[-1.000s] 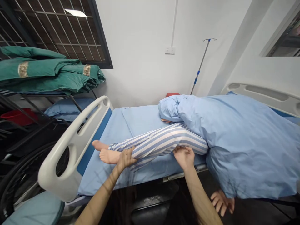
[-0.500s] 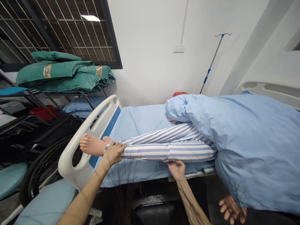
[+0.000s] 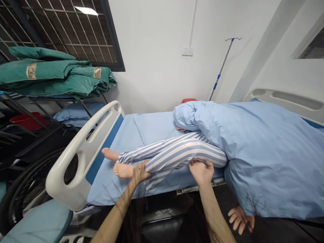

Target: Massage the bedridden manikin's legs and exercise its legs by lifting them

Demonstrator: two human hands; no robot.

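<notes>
A manikin with smooth feet lies on the bed, its legs in blue-and-white striped trousers (image 3: 177, 153). My left hand (image 3: 140, 172) is wrapped round the near leg's ankle, just behind the bare foot (image 3: 123, 170). Beneath the bent knee of that same leg, my right hand (image 3: 201, 172) cups it from the near side, with some fingers hidden under the cloth. The far leg lies behind, its foot (image 3: 110, 154) close to the footboard. A light-blue quilt (image 3: 265, 152) covers the upper body. One manikin hand (image 3: 241, 219) hangs below the quilt's edge.
The white footboard (image 3: 60, 175) stands at the left, with a wheelchair wheel (image 3: 22, 195) and a teal stool (image 3: 37, 222) beyond it. Folded green bedding (image 3: 58, 79) is piled under the window. An IV pole (image 3: 222, 67) rises by the wall.
The near leg has gone from straight to bent at the knee, its foot drawn right, off the footboard onto the bed. Both hands moved with it, the right one slightly up. The view shifted right.
</notes>
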